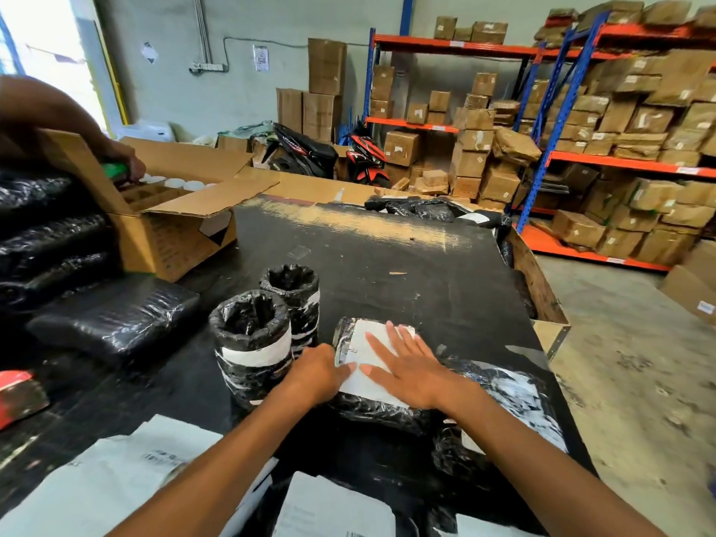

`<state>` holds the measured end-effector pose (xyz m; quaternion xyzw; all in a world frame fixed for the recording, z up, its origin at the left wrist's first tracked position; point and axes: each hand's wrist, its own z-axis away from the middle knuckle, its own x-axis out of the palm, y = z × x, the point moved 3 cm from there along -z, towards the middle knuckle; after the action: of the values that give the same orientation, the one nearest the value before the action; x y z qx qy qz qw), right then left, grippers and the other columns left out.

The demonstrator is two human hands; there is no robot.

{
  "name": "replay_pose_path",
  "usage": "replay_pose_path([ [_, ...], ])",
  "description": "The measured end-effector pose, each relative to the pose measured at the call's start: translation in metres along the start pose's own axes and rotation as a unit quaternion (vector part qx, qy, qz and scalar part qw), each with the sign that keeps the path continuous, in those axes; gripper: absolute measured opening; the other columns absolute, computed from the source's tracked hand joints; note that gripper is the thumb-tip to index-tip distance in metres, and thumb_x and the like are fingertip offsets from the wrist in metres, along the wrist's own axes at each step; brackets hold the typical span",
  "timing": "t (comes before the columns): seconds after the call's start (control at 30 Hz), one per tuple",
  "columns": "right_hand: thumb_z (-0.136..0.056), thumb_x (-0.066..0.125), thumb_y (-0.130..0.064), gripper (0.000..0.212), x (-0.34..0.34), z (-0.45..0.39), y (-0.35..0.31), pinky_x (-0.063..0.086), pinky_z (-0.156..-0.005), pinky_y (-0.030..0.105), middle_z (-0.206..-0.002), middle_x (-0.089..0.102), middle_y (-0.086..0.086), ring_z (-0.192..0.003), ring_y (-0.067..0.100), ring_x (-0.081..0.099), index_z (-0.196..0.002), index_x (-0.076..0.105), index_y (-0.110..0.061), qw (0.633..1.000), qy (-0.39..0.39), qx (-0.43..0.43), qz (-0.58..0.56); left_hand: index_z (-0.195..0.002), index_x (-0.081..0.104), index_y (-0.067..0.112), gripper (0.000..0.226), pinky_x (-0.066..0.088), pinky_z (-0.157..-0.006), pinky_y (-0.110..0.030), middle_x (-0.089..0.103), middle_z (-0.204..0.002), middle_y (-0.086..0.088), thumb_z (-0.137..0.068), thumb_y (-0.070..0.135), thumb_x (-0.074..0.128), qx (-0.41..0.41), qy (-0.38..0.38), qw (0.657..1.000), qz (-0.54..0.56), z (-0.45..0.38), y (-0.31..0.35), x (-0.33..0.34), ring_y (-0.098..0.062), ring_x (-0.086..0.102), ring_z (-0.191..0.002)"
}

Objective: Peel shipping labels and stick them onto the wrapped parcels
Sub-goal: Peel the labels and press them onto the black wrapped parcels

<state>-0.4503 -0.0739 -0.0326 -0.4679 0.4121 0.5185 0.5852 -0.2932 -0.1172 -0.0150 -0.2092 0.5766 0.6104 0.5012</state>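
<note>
Both hands press a white label [368, 358] onto a black wrapped parcel [372, 408] lying on the black table [407, 265]. The right hand [410, 366] lies flat, fingers spread; the left hand [315, 372] pushes at the label's left edge. Two upright labelled rolls [252, 343] stand just left. Farther left, another person's hand [124, 157] reaches into an open carton [174, 226].

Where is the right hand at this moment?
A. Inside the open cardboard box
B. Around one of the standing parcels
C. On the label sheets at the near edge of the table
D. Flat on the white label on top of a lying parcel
D: the right hand lies flat, fingers spread, on the white label atop the lying parcel.
</note>
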Motion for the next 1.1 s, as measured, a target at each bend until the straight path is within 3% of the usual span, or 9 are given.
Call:
replay_pose_path([
  [0.17, -0.066, -0.012, -0.076, 0.087, 0.003, 0.044, 0.006, -0.008, -0.12, 0.041, -0.159, -0.021, 0.001, -0.147, 0.023, -0.016, -0.147, -0.011, -0.045, 1.0, -0.015, -0.019, 0.017, -0.131, 0.047, -0.002, 0.063, 0.042, -0.096, -0.032, 0.051, -0.139, -0.019, -0.093, 0.048, 0.051, -0.041, 0.002, 0.994, 0.102, 0.009, 0.0, 0.004, -0.032, 0.049, -0.126],
  [0.27, -0.088, 0.006, -0.068, 0.063, 0.002, 0.049, 0.009, 0.002, -0.121, 0.047, -0.16, -0.018, 0.0, -0.148, 0.026, -0.014, -0.147, -0.003, -0.048, 0.998, -0.017, 0.007, -0.06, -0.139, 0.036, -0.005, 0.074, 0.041, -0.088, -0.03, 0.048, -0.139, -0.01, -0.087, 0.039, 0.065, -0.084, -0.02, 0.951, 0.297, 0.014, -0.001, 0.01, -0.026, 0.051, -0.12],
  [0.4, -0.098, 0.019, -0.054, 0.05, 0.0, 0.046, 0.021, 0.003, -0.121, 0.042, -0.162, -0.005, -0.007, -0.149, 0.018, -0.006, -0.147, 0.016, -0.045, 0.976, 0.011, 0.006, -0.218, -0.139, 0.036, -0.002, 0.085, 0.039, -0.083, -0.03, 0.051, -0.138, -0.013, -0.076, 0.038, 0.077, -0.118, -0.014, 0.925, 0.36, 0.015, 0.006, 0.008, -0.026, 0.054, -0.116],
  [0.53, -0.099, 0.028, -0.048, 0.049, -0.003, 0.051, 0.024, 0.01, -0.121, 0.039, -0.161, 0.011, -0.008, -0.149, 0.012, 0.006, -0.147, 0.027, -0.038, 0.952, 0.051, -0.006, -0.301, -0.136, 0.043, 0.0, 0.113, 0.049, -0.095, -0.038, 0.058, -0.132, -0.014, -0.045, 0.048, 0.089, -0.111, -0.029, 0.91, 0.398, 0.016, 0.008, 0.013, -0.03, 0.059, -0.114],
  [0.7, -0.1, 0.04, -0.036, 0.048, -0.016, 0.071, 0.016, 0.02, -0.119, 0.034, -0.159, 0.023, -0.002, -0.146, 0.014, 0.021, -0.147, 0.033, -0.024, 0.908, 0.107, 0.002, -0.405, -0.126, 0.045, -0.005, 0.089, 0.049, -0.088, -0.036, 0.059, -0.123, -0.018, -0.06, 0.034, 0.089, -0.108, 0.037, 0.893, 0.434, 0.034, 0.009, 0.008, -0.033, 0.058, -0.108],
  [0.83, -0.09, 0.053, -0.052, 0.071, -0.025, 0.092, 0.011, 0.022, -0.118, 0.045, -0.16, 0.018, -0.008, -0.148, 0.017, 0.015, -0.149, 0.019, -0.036, 0.878, 0.159, 0.037, -0.451, -0.123, 0.053, 0.001, 0.117, 0.049, -0.096, -0.045, 0.064, -0.118, -0.016, -0.024, 0.053, 0.09, -0.078, 0.029, 0.871, 0.484, 0.042, -0.001, 0.005, -0.032, 0.061, -0.108],
  [0.93, -0.085, 0.055, -0.058, 0.087, -0.031, 0.121, -0.002, 0.02, -0.116, 0.043, -0.159, 0.013, -0.015, -0.148, 0.018, 0.014, -0.151, 0.002, -0.04, 0.837, 0.139, 0.068, -0.524, -0.11, 0.057, 0.004, 0.098, 0.048, -0.099, -0.049, 0.067, -0.109, -0.013, -0.031, 0.051, 0.092, -0.039, 0.017, 0.866, 0.499, 0.077, -0.002, -0.01, -0.029, 0.061, -0.105],
  [1.03, -0.086, 0.057, -0.055, 0.084, -0.031, 0.15, -0.017, 0.021, -0.115, 0.042, -0.16, 0.015, -0.013, -0.147, 0.018, 0.018, -0.151, 0.005, -0.04, 0.822, 0.156, 0.085, -0.541, -0.084, 0.053, 0.01, 0.074, 0.052, -0.088, -0.046, 0.066, -0.071, -0.007, -0.037, 0.053, 0.091, 0.021, -0.021, 0.877, 0.479, 0.11, -0.01, -0.023, -0.024, 0.06, -0.075],
  [1.1, -0.086, 0.056, -0.056, 0.082, -0.025, 0.169, -0.034, 0.019, -0.118, 0.042, -0.161, 0.013, -0.011, -0.148, 0.016, 0.015, -0.151, 0.009, -0.039, 0.825, 0.17, 0.098, -0.531, -0.083, 0.051, 0.012, 0.064, 0.05, -0.081, -0.042, 0.059, -0.067, -0.004, -0.052, 0.056, 0.086, 0.045, -0.023, 0.9, 0.433, 0.129, -0.021, -0.03, -0.021, 0.054, -0.071],
])
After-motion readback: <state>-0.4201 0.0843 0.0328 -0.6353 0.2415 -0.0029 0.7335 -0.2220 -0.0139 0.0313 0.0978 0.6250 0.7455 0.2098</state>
